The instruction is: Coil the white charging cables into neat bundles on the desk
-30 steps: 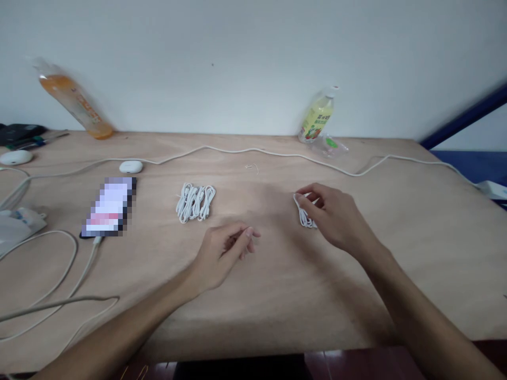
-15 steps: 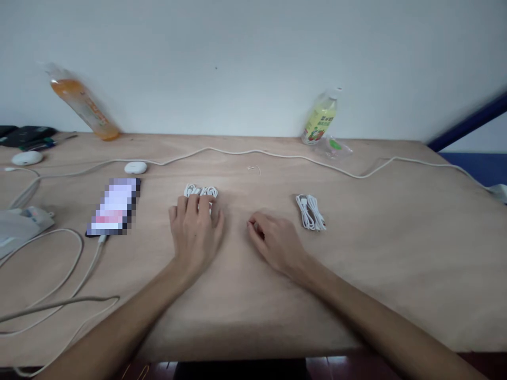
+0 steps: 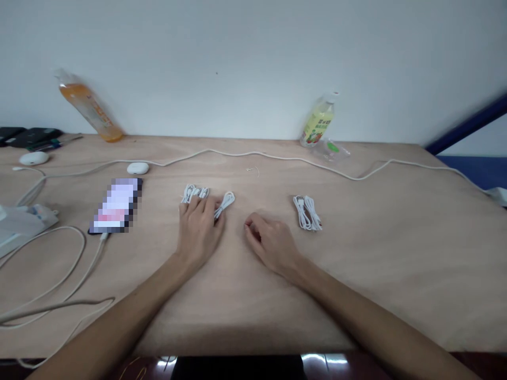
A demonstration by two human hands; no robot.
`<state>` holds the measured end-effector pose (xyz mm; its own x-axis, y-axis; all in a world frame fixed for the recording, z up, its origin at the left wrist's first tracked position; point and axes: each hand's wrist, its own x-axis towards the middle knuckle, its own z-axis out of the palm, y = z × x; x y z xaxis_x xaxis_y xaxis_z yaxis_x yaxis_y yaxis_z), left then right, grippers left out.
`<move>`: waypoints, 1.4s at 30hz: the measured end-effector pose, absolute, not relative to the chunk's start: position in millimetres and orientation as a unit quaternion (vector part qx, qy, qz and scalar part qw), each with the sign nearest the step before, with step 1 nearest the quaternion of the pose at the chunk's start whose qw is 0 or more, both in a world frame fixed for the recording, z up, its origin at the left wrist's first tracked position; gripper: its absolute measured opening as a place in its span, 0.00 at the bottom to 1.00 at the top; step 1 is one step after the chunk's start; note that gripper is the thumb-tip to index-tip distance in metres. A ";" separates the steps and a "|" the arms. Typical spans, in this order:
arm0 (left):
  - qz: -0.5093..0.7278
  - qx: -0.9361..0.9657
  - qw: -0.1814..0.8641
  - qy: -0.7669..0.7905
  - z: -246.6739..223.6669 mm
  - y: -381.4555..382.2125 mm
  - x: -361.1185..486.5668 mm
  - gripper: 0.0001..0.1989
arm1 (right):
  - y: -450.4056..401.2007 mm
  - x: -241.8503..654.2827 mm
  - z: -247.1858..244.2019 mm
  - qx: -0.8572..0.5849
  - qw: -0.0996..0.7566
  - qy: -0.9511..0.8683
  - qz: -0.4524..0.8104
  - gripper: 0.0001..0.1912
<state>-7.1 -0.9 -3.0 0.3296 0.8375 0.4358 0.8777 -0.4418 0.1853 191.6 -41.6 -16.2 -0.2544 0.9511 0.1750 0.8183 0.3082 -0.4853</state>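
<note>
My left hand [image 3: 199, 227] lies on the table, with a coiled white cable [image 3: 225, 203] pinched between thumb and index finger. The cable's looped end sticks out past the fingertips. Just beyond the same hand's fingers are more coiled white cables [image 3: 194, 192], partly covered by them. To the right, my right hand [image 3: 273, 241] rests on its side with the fingers curled in and the thumb against them; nothing shows in it. Two coiled white cables [image 3: 307, 212] with a USB plug lie side by side beyond and to the right of it.
On the left, a phone [image 3: 116, 206] is plugged into a white cord near a white earbud case [image 3: 138, 168]. An orange drink bottle [image 3: 93, 113] and a yellow-labelled bottle [image 3: 318, 124] lean at the wall. One long white cord [image 3: 253, 153] crosses the table [image 3: 396, 253].
My left hand has separated one coiled cable from the others, and it now angles out to the right between thumb and index finger. My right hand stays curled in nearly the same place.
</note>
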 end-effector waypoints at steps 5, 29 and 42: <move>-0.284 -0.838 -0.055 -0.464 -10.0 -6.8 -3.1 0.10 | -40.8 190.6 -17.5 -0.589 0.229 -0.757 0.166 0.08; -0.388 -0.512 -0.597 -0.482 5.7 -9.1 5.3 0.17 | -42.0 190.8 -16.5 -0.541 0.322 -0.732 0.259 0.08; -0.439 -0.426 -0.647 -0.456 2.3 -4.7 6.9 0.21 | -42.3 194.6 -19.9 -0.500 0.398 -0.723 0.261 0.07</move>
<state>6.9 -4.7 2.3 0.1992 0.9559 -0.2160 -0.1792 0.2522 0.9509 194.6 -42.3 -19.9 -0.1821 0.9317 0.3142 0.5154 0.3626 -0.7765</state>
